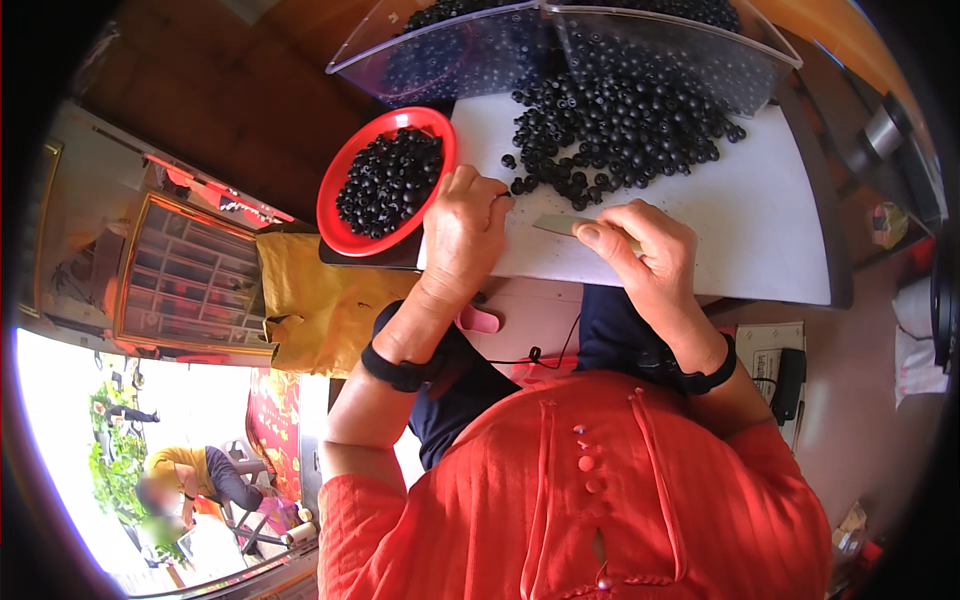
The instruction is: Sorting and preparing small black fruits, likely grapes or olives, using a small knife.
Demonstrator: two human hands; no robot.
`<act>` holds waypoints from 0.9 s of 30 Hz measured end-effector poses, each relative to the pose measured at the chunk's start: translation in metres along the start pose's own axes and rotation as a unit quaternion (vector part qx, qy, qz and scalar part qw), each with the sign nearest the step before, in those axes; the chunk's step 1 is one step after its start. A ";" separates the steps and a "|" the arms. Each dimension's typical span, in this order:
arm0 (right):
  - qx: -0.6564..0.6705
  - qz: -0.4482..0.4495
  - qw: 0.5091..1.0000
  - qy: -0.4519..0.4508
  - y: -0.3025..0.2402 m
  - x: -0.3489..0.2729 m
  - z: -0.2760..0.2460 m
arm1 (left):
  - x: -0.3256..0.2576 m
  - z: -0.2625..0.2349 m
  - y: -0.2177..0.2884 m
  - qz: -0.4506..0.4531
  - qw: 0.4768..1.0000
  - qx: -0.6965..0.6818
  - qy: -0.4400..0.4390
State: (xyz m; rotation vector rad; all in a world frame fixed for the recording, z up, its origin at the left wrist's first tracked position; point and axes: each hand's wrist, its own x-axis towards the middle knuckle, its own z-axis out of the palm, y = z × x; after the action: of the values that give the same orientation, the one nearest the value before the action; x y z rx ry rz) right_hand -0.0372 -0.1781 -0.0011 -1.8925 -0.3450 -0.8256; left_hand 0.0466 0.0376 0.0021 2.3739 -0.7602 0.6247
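Observation:
My left hand (466,222) is closed in a pinch beside the red bowl, and a small black bead-like piece (504,194) shows at its fingertips. A short flat blade (556,224), seemingly a small knife, points left from my right hand (645,247), whose fingers are wrapped round its handle. Between the two hands the white board (740,230) shows, with tiny dark specks on it. Just beyond lies a heap of small round black pieces (640,125), some with a hole showing. More of the same pieces fill the red bowl (330,190) on the left.
Two clear plastic bins (670,35) holding black pieces stand at the board's far edge. A yellow-brown sheet (320,300) hangs left of the board. A pink slipper (480,320) lies on the floor below. Another person (200,475) sits far off at the lower left.

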 end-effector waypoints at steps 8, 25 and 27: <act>0.003 0.011 1.000 -0.012 0.001 -0.001 -0.002 | 0.006 -0.001 -0.003 0.071 0.991 0.105 -0.049; -0.024 0.012 1.000 -0.013 0.000 -0.002 -0.003 | 0.010 0.000 -0.003 0.085 0.987 0.120 -0.064; -0.008 0.010 1.000 -0.004 0.000 -0.002 0.000 | 0.010 -0.003 -0.006 0.105 0.990 0.081 -0.047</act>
State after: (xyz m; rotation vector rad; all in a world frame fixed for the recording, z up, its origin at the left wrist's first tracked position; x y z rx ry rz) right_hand -0.0383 -0.1777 -0.0029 -1.9126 -0.3252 -0.8093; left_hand 0.0570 0.0402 0.0072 2.5048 -1.0459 0.6876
